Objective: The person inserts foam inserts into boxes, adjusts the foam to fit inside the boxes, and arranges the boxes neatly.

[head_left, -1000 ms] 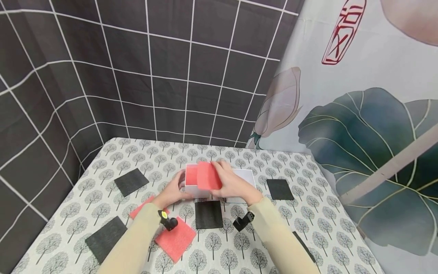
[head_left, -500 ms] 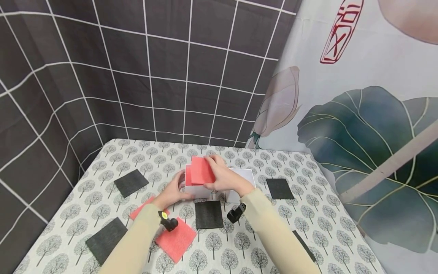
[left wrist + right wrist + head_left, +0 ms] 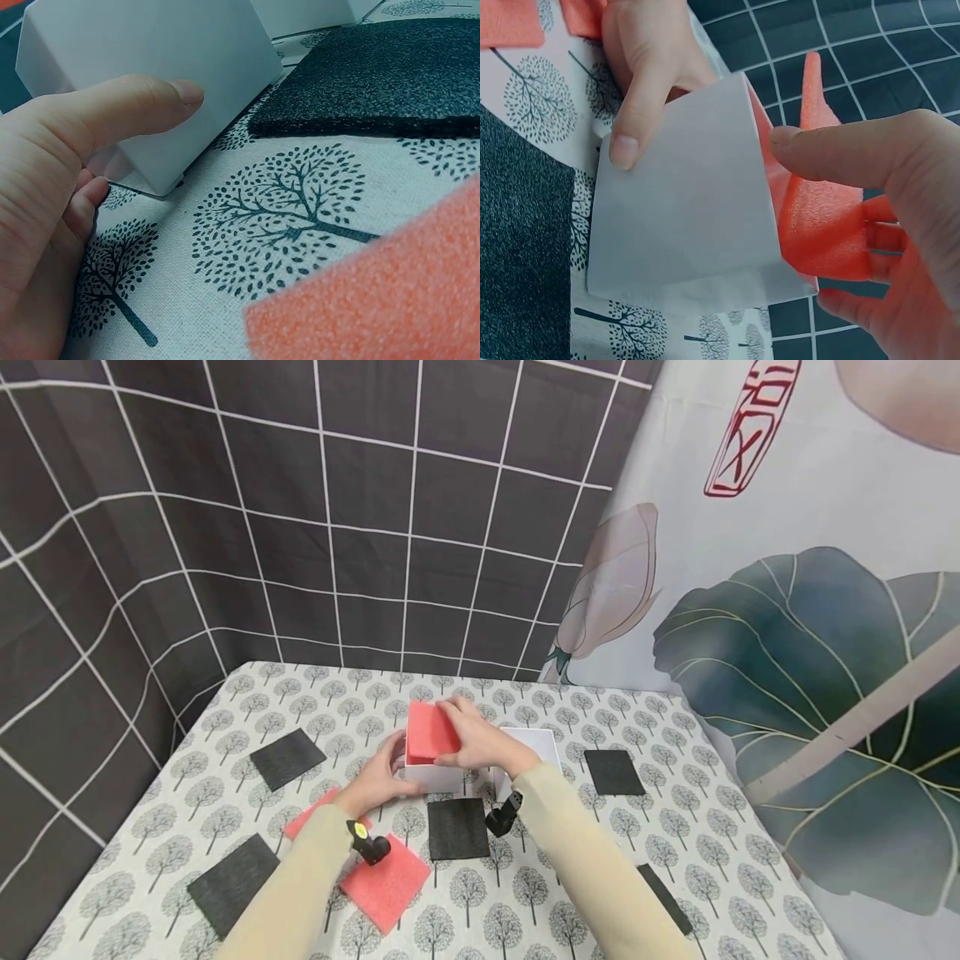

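Table (image 3: 585, 710) covered by a cloth printed with small grey trees. Lying directly on it: a white box (image 3: 433, 775) near centre, with a second white box (image 3: 534, 746) just to its right. Five black foam squares: far left (image 3: 288, 757), front left (image 3: 232, 883), centre front (image 3: 457, 828), right (image 3: 613, 773), front right edge (image 3: 666, 898). Two pink foam squares front left: one (image 3: 385, 885) nearer, one (image 3: 315, 812) partly hidden by a sleeve.
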`<state>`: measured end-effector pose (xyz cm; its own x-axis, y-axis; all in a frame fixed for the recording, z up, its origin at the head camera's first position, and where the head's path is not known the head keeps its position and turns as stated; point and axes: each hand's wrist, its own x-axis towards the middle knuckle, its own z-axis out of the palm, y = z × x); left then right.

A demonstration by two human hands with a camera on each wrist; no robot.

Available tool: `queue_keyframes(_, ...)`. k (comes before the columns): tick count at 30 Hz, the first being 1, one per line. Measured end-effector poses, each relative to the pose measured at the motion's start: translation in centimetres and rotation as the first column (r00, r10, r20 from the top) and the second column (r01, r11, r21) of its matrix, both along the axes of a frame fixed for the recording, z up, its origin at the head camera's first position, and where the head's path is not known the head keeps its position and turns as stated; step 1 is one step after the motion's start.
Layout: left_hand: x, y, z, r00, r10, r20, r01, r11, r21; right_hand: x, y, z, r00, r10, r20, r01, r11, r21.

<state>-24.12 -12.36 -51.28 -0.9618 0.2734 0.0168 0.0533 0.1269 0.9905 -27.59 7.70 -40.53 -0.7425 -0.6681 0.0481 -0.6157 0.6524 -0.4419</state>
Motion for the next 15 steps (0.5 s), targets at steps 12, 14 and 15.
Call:
queue_keyframes(12, 1.0, 0.1, 2.4, 0.999, -0.044, 0.008, 0.044, 0.999, 0.004, -0.8, -0.1, 0.1, 0.997, 0.009, 0.082, -0.021, 0.990, 0.141)
queue_keyframes(14, 0.9, 0.1, 2.3, 0.999, -0.049, 0.005, 0.049, 0.999, 0.009, -0.9, -0.2, 0.1, 0.996, 0.007, 0.087, -0.021, 0.988, 0.155)
queue_keyframes(15, 0.9, 0.1, 2.2, 0.999, -0.051, 0.007, 0.051, 0.999, 0.014, -1.0, -0.2, 0.1, 0.995, 0.004, 0.095, -0.020, 0.987, 0.160)
